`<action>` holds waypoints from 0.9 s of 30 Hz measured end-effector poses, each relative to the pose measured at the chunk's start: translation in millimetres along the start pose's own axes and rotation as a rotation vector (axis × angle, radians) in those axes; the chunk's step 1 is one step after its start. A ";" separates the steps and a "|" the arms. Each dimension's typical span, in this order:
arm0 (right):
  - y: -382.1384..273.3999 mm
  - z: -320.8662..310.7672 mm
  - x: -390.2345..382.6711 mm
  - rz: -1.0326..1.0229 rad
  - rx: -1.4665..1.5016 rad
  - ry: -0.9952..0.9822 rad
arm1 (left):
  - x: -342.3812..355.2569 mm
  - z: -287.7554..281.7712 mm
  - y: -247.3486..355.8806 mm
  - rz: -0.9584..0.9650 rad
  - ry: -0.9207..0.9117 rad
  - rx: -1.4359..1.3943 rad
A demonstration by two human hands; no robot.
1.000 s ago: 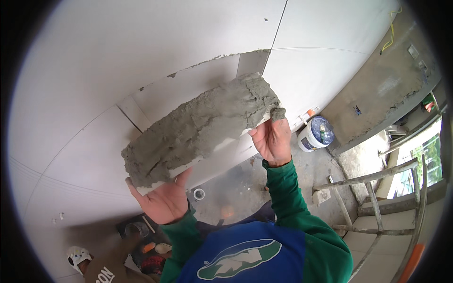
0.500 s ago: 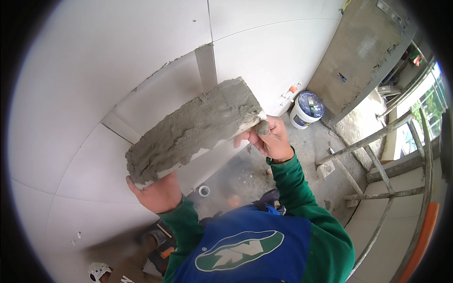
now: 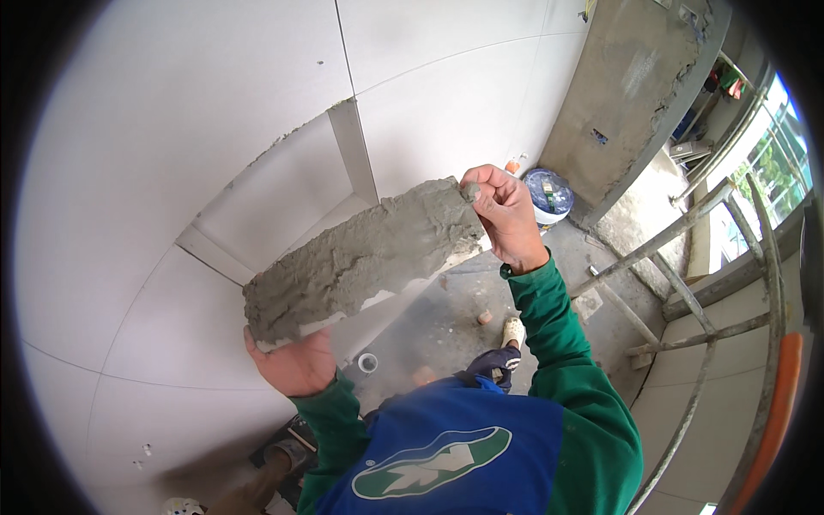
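Long rectangular white slab (image 3: 365, 262), rough grey mortar coating its visible face: slung aslant between the two grips. Left grip (image 3: 296, 360), bare hand: closed about the slab's near-left corner. Right grip (image 3: 511, 219), bare hand: closed at the opposite end, small grey mortar lump (image 3: 471, 192) at its fingertips. Beyond both: shallow rectangular recess (image 3: 279, 180) in a white wall (image 3: 129, 215). Hazards, judged: steeper tilt could make mortar slump; smeared fingers could let an end slip.
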State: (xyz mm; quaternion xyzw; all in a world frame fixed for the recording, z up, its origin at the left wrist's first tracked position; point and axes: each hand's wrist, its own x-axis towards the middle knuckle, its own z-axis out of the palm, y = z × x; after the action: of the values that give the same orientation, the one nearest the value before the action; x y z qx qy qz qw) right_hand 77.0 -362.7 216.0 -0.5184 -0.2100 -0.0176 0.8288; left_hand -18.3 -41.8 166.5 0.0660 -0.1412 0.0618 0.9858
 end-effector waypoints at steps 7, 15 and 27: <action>-29.1 -2.9 2.3 0.205 0.283 -0.250 | 0.0 -6.2 8.0 -0.034 0.058 -0.015; -38.0 15.5 -6.9 0.179 0.178 -0.153 | 7.0 -13.9 13.4 -0.029 0.090 -0.073; -8.2 15.8 26.4 -0.418 -0.459 0.155 | 21.0 -10.5 1.3 -0.086 0.083 -0.100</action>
State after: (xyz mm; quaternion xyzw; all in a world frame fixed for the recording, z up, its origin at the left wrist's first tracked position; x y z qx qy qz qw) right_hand 93.8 -347.9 238.6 -0.6346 -0.2385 -0.2739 0.6822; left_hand 4.3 -36.9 162.7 0.0200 -0.1004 0.0147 0.9946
